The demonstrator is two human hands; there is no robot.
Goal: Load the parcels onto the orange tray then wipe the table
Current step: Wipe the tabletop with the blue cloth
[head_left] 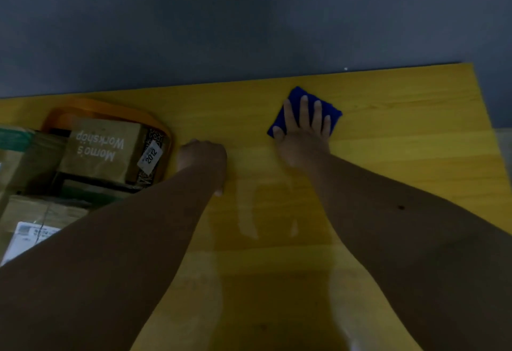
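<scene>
Wiping stage, judging by the layout: right hand (303, 131) is pressing the blue cloth (291, 106) flat on the bench (401, 156), fingers (304, 106) straight and spread on top of it, near the far edge. Left hand (202, 156) is resting knuckles-down just beside the orange tray (110, 108), fingers curled under, holding nothing visible. Parcels (102, 148) are already sitting on the tray, left of both hands. Unwiped bench is lying mostly right of and nearer than the cloth, so the right hand is placed for the sweep.
</scene>
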